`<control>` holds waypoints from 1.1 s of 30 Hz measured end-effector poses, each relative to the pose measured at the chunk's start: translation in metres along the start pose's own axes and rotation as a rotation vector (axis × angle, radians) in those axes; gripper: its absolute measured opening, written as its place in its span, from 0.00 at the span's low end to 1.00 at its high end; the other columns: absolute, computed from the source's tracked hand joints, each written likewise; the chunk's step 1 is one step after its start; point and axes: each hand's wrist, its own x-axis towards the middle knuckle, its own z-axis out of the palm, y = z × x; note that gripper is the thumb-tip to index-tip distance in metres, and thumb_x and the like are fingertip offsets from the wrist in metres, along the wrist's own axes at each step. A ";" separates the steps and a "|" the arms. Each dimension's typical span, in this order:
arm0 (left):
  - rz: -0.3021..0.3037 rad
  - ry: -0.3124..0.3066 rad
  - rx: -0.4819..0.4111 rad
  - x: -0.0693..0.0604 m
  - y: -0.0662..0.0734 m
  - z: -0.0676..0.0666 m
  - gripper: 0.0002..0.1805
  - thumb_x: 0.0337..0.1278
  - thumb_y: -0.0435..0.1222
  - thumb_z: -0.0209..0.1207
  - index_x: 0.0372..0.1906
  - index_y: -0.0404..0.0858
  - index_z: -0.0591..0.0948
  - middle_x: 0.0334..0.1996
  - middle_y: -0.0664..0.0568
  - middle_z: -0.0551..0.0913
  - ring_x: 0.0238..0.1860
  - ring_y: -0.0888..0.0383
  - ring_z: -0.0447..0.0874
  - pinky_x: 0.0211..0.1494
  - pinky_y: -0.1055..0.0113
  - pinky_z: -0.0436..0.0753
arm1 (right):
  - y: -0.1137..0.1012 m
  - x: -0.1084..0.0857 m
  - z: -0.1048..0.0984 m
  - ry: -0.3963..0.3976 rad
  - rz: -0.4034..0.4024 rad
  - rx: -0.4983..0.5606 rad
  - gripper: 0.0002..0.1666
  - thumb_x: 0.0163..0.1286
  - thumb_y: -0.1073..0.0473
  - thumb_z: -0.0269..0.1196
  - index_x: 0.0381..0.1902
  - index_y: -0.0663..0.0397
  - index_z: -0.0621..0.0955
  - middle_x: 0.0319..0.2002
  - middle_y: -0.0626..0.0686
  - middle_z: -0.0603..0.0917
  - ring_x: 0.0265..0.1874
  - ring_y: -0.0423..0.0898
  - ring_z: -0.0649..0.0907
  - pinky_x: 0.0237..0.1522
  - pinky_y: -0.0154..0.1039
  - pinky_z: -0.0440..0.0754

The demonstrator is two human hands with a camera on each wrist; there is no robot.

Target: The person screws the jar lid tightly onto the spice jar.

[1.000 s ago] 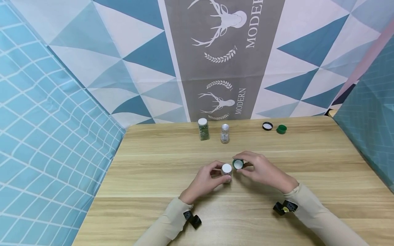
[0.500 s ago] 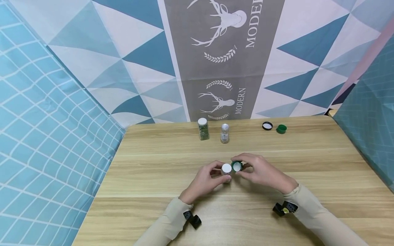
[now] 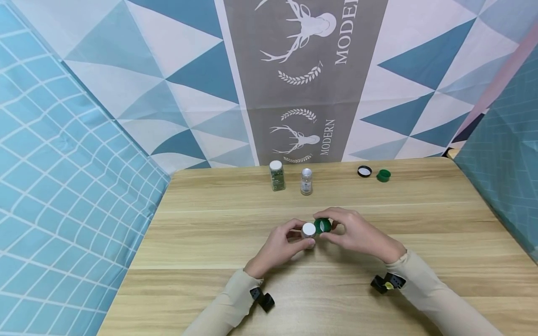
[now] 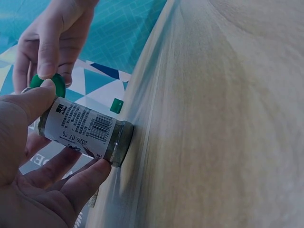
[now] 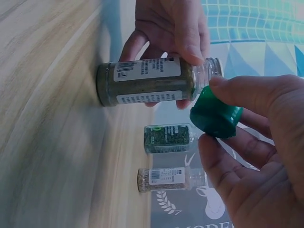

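My left hand [image 3: 280, 247] grips a labelled glass spice jar [image 5: 147, 81] that stands upright on the table. Its top shows white in the head view, and the dark contents show through the glass in the right wrist view. Just right of the jar's mouth, my right hand [image 3: 357, 233] pinches a green cap [image 5: 216, 114] between thumb and fingers. The cap is tilted and held close by the jar's neck; whether they touch I cannot tell.
At the back of the wooden table [image 3: 201, 242] stand a jar of green flakes [image 3: 277, 176] and a smaller jar [image 3: 306, 182]. A black ring-shaped cap [image 3: 364, 171] and another green cap [image 3: 383, 176] lie to their right. Patterned cloth [image 3: 193, 84] rises behind.
The green cap in my right hand has shifted slightly left toward the jar and turned, so more of its green side shows. My left hand and the jar have stayed in place.
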 end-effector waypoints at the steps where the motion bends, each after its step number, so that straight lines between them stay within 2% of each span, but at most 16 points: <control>1: 0.000 -0.001 0.001 0.000 0.000 0.000 0.19 0.64 0.44 0.70 0.55 0.43 0.82 0.53 0.53 0.87 0.54 0.58 0.87 0.61 0.69 0.84 | 0.000 0.000 0.000 -0.001 -0.002 0.003 0.27 0.62 0.62 0.76 0.59 0.50 0.83 0.53 0.52 0.88 0.42 0.37 0.85 0.43 0.37 0.90; 8: 0.003 -0.002 -0.001 0.000 0.001 -0.001 0.18 0.64 0.43 0.70 0.55 0.43 0.82 0.53 0.54 0.87 0.54 0.58 0.87 0.62 0.68 0.84 | -0.005 0.004 -0.001 -0.002 0.003 0.008 0.26 0.63 0.59 0.76 0.59 0.48 0.83 0.54 0.50 0.88 0.48 0.39 0.86 0.49 0.37 0.89; 16: 0.003 0.001 -0.004 0.000 0.001 -0.001 0.17 0.64 0.44 0.70 0.54 0.44 0.83 0.53 0.54 0.87 0.55 0.58 0.87 0.63 0.66 0.84 | -0.006 0.005 0.002 0.004 0.004 0.061 0.27 0.63 0.60 0.76 0.60 0.47 0.83 0.55 0.49 0.87 0.48 0.39 0.86 0.49 0.33 0.88; 22: -0.003 -0.002 -0.008 0.000 0.002 0.000 0.18 0.64 0.44 0.70 0.55 0.44 0.83 0.54 0.54 0.87 0.56 0.56 0.87 0.63 0.64 0.84 | -0.006 0.006 0.005 -0.010 0.013 0.127 0.27 0.65 0.62 0.74 0.61 0.46 0.82 0.56 0.52 0.86 0.50 0.41 0.87 0.50 0.32 0.88; 26: -0.006 -0.004 -0.006 0.000 0.002 -0.001 0.18 0.64 0.45 0.70 0.55 0.45 0.83 0.54 0.54 0.87 0.56 0.56 0.87 0.63 0.64 0.84 | -0.007 0.007 0.006 -0.005 0.017 0.138 0.27 0.64 0.63 0.75 0.61 0.47 0.82 0.57 0.53 0.86 0.51 0.42 0.87 0.50 0.32 0.88; 33: 0.000 -0.004 0.001 0.000 0.003 -0.001 0.17 0.64 0.45 0.70 0.54 0.46 0.83 0.53 0.55 0.87 0.56 0.57 0.86 0.63 0.64 0.84 | -0.009 0.009 0.008 0.010 -0.007 0.129 0.29 0.62 0.64 0.76 0.60 0.47 0.82 0.57 0.47 0.86 0.51 0.41 0.87 0.51 0.33 0.88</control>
